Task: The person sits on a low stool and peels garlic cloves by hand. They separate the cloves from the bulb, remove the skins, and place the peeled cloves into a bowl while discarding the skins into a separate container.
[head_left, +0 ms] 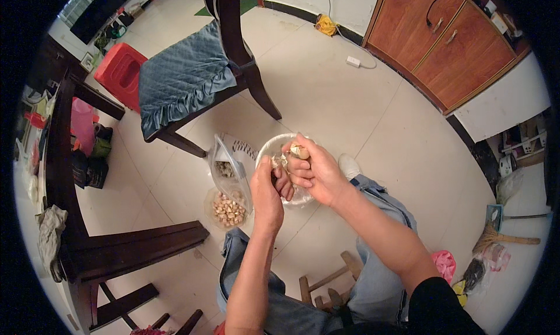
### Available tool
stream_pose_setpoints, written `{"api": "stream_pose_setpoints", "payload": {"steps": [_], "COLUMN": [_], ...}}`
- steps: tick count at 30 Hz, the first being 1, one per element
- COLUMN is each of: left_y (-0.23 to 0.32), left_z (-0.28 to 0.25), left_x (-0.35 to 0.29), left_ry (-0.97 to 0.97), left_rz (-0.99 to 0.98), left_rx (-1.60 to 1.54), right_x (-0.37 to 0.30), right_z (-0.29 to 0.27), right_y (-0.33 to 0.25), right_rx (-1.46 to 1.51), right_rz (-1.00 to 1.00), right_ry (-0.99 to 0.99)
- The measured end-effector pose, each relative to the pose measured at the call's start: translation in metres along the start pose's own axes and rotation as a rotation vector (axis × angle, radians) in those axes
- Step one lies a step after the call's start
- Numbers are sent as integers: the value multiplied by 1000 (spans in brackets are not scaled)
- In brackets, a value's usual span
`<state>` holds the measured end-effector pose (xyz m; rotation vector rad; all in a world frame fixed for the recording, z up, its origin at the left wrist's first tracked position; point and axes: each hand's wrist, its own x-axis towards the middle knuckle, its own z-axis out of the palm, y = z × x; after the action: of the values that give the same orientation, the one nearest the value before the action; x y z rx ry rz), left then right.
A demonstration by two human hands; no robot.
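Both of my hands are close together above a white basin (265, 145) on the floor, and they hide much of its inside. Between the thumb and curled fingers of my right hand (324, 174) is a pale garlic bulb (300, 152). My left hand (268, 189) is closed beside it, its thumb and fingers pinched on a whitish garlic piece (277, 160), partly covered by the fingers. Left of the basin, a bowl (210, 212) holds many garlic cloves (228, 211). A clear plastic bag (238, 170) with greyish contents stands just behind that bowl.
A dark wooden chair with a blue quilted cushion (184, 72) stands ahead, beside a red plastic stool (119, 72). Dark table legs (140, 241) are at left. A small wooden stool (326, 282) sits between my knees. A wooden cabinet (437, 37) and a broom (496, 238) are at right.
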<state>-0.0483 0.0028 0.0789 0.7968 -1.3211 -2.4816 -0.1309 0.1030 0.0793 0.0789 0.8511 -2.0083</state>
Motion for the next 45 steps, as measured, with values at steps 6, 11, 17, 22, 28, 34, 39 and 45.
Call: {"api": "stream_pose_setpoints", "payload": {"steps": [6, 11, 17, 22, 28, 34, 39, 45], "left_y": [3, -2, 4, 5, 8, 5, 16, 19], "left_z": [-25, -42, -37, -22, -25, -24, -13, -15], "left_x": [11, 8, 10, 10, 14, 14, 13, 15], "left_ry": [-30, -36, 0, 75, -75, -49, -15, -26], "left_rz": [22, 215, 187, 227, 116, 254, 399, 414], "left_rx": [419, 1087, 1082, 833, 925, 636, 529, 422], "right_x": [-4, -3, -2, -1, 0, 8, 13, 15], "right_z": [2, -2, -4, 0, 4, 7, 5, 3], "right_y": [-22, -27, -24, -23, -23, -17, -13, -3], "right_rx": [-159, -249, -149, -258, -396, -466, -829, -731], "right_rz": [-122, -135, -113, -129, -172, -201, -299, -334], "right_ry": [44, 52, -89, -83, -63, -5, 85, -53]}}
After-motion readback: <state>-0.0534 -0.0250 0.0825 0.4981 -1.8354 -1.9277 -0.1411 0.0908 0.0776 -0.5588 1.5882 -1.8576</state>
